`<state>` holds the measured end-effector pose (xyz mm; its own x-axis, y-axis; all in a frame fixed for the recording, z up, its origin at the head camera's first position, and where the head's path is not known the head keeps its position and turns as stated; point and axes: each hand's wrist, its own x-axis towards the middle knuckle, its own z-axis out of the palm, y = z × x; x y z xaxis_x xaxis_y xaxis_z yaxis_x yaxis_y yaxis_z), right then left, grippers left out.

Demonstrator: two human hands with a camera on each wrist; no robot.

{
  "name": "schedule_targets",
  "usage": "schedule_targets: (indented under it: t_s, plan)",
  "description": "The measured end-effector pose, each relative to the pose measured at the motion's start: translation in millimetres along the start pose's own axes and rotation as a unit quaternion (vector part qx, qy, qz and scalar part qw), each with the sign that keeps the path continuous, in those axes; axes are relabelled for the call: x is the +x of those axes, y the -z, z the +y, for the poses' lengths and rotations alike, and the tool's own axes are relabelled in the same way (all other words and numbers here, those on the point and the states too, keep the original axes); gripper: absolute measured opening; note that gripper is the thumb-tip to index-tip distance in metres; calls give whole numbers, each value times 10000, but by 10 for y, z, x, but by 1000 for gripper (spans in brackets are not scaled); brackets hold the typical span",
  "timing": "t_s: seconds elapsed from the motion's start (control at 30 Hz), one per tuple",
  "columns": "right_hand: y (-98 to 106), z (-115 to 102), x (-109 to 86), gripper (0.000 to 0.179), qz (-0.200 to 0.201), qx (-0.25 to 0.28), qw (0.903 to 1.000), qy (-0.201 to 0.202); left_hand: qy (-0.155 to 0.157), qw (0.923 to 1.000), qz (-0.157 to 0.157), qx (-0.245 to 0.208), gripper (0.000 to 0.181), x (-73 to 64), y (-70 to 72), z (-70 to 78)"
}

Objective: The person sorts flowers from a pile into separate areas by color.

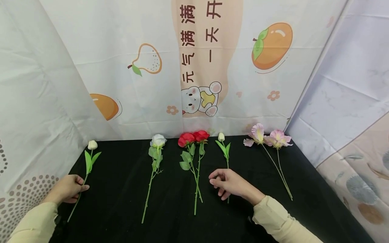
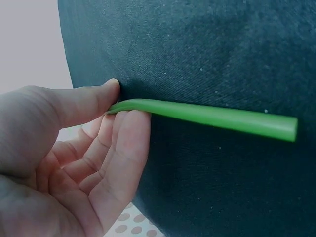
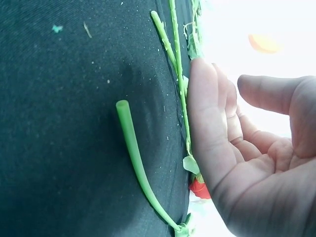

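Note:
At the left end of the black cloth, my left hand pinches the green stem of a white tulip between thumb and fingers. The left wrist view shows the stem's cut end sticking out past the fingertips. My right hand hovers over the stem of a second white tulip, thumb and fingers apart and loosely bent, with nothing between them. In the right wrist view that tulip's stem lies beside the hand. Two red roses with crossed stems lie just left of the right hand.
A white rose lies between the left tulip and the red roses. Two pink ruffled flowers lie at the right. Behind the black cloth hangs a printed curtain; more fabric closes off both sides.

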<state>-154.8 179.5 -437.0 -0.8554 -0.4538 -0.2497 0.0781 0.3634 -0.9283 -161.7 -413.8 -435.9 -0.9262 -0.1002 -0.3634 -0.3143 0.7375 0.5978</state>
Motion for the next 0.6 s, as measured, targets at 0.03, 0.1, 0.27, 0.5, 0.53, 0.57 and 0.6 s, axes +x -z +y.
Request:
schedule_targets:
  t_s: [0.03, 0.1, 0.27, 0.5, 0.53, 0.57, 0.6]
  plan:
    - [-6, -2, 4, 29, -4, 1, 10000, 11, -11, 10000, 9, 0, 35, -3, 0, 2]
    - [-16, -15, 2, 29, -11, 7, 10000, 18, -17, 10000, -11, -8, 37, -4, 5, 0]
    - [-23, -16, -5, 28, 2, 14, 10000, 34, -66, 9998, -78, -140, 40, -33, -6, 21]
    - [-12, -19, -5, 28, 11, -33, 10000, 39, -265, 9989, -31, -390, 39, -54, -51, 131]
    - [-10, -23, -6, 28, 6, -39, 10000, 26, -297, 9988, -20, -398, 39, -57, -55, 156]
    - [-9, -28, -9, 28, -2, -40, 10000, 6, -334, 9986, -6, -409, 39, -63, -59, 182]
    - [-8, -31, -12, 29, -7, -49, 10000, -5, -361, 9985, 8, -423, 38, -69, -63, 208]
